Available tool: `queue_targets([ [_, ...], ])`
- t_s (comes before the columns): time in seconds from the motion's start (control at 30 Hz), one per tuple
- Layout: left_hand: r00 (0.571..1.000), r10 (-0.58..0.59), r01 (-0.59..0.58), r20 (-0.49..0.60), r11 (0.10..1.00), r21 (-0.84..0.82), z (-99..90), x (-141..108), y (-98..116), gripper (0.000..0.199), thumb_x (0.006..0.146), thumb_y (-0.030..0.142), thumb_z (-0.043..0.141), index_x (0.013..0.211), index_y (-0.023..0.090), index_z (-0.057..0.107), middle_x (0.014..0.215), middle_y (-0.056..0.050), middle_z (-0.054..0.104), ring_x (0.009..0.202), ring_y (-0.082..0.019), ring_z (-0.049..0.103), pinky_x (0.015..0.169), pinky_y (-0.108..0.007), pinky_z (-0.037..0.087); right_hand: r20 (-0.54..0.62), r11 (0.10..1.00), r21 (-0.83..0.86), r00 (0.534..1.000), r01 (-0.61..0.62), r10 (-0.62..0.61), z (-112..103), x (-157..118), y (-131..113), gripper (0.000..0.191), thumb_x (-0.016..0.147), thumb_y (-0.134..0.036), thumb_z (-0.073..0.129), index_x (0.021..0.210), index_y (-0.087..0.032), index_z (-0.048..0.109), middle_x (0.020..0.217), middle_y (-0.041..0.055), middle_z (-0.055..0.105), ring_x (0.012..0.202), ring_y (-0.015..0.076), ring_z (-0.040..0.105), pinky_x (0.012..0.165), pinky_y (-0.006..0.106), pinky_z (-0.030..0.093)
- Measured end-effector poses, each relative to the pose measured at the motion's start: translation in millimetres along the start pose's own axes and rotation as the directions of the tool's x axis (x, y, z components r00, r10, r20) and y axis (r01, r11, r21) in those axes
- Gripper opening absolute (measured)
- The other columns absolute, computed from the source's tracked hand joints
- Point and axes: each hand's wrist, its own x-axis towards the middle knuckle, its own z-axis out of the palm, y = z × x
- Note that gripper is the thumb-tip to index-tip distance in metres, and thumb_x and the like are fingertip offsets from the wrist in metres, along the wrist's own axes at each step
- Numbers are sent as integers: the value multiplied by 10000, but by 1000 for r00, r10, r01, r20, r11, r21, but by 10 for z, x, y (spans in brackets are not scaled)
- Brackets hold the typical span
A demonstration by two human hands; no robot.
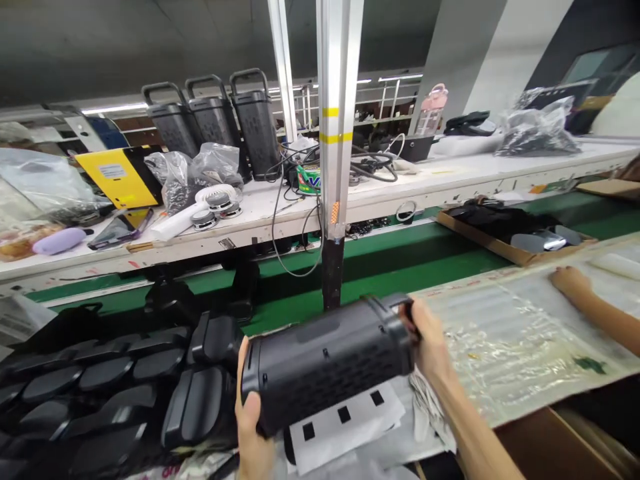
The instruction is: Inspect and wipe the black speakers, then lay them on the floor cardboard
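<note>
The black housing (325,360) is tilted above the near edge of the worktop (500,353), clamped at one end between the thumb and fingers of the left hand (255,433) and at its handle end by the right hand (427,340). The left hand's hold on a smooth rounded end looks the likelier to slip, letting that end drop onto the printed sheet (345,433). A swing leftward could scuff the nearest standing unit (197,407), just beside it; dipping low could crease or drag the sheet.

The housing's underside and most of the right fingers are hidden. The dark units farther left blur together, the sheet is partly covered, and only a forearm and hand (573,283) of another person show.
</note>
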Motion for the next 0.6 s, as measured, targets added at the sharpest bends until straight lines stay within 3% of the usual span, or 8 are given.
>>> queue_targets([
  [0.1, 999, 29, -26, 26, 994, -103, 170, -233, -66, 804, 633, 653, 648, 1373, 402, 463, 1370, 50, 577, 1397, -312, 371, 1101, -433, 428, -52, 992, 129, 999, 9, -2, 96, -25, 33, 551, 790, -718, 516, 563, -221, 448, 486, -54, 252, 407, 94, 201, 388, 271, 169],
  [0.23, 993, 114, -108, 22, 979, -173, 187, -278, 40, 877, 541, 679, 730, 1342, 393, 518, 1425, 70, 525, 1410, -321, 345, 1178, -416, 324, -244, 969, 202, 966, 140, -89, 145, -66, -58, 461, 771, -588, 623, 538, -232, 445, 498, -26, 331, 443, 125, 294, 435, 298, 219],
  [0.3, 999, -11, 3, -50, 988, -156, 141, -230, 79, 779, 596, 698, 697, 1291, 366, 581, 1390, 62, 561, 1417, -306, 338, 1204, -411, 263, -243, 949, 251, 961, 192, -130, 150, -71, -128, 447, 775, -544, 614, 505, -229, 447, 478, -21, 330, 458, 134, 308, 466, 310, 235],
  [0.37, 974, -207, 194, -91, 971, -141, 103, -190, 90, 711, 656, 715, 643, 1252, 328, 629, 1302, 20, 636, 1393, -300, 382, 1198, -416, 271, -216, 920, 310, 960, 239, -176, 140, -67, -197, 482, 760, -519, 608, 437, -224, 405, 435, -16, 297, 453, 134, 294, 489, 324, 234],
  [0.43, 939, -342, 332, -35, 930, -160, 94, -174, 83, 645, 713, 690, 614, 1233, 309, 651, 1260, -3, 665, 1370, -290, 420, 1170, -410, 329, -185, 908, 324, 959, 268, -217, 110, -56, -256, 512, 741, -518, 620, 392, -223, 387, 401, -16, 254, 441, 133, 261, 502, 336, 221],
  [0.53, 930, -358, 368, 86, 909, -193, 121, -186, 72, 530, 764, 633, 618, 1196, 331, 676, 1283, 19, 647, 1401, -267, 371, 1133, -389, 391, -139, 933, 239, 961, 269, -241, 32, -32, -298, 528, 746, -542, 626, 368, -242, 414, 384, -4, 256, 444, 150, 244, 518, 353, 198],
  [0.6, 922, -374, 387, 102, 905, -177, 144, -200, 73, 460, 762, 636, 623, 1097, 340, 730, 1252, 27, 662, 1407, -285, 354, 1100, -419, 434, -106, 952, 174, 966, 253, -237, -28, -15, -285, 544, 777, -550, 600, 356, -259, 415, 376, 12, 262, 447, 172, 244, 529, 366, 192],
])
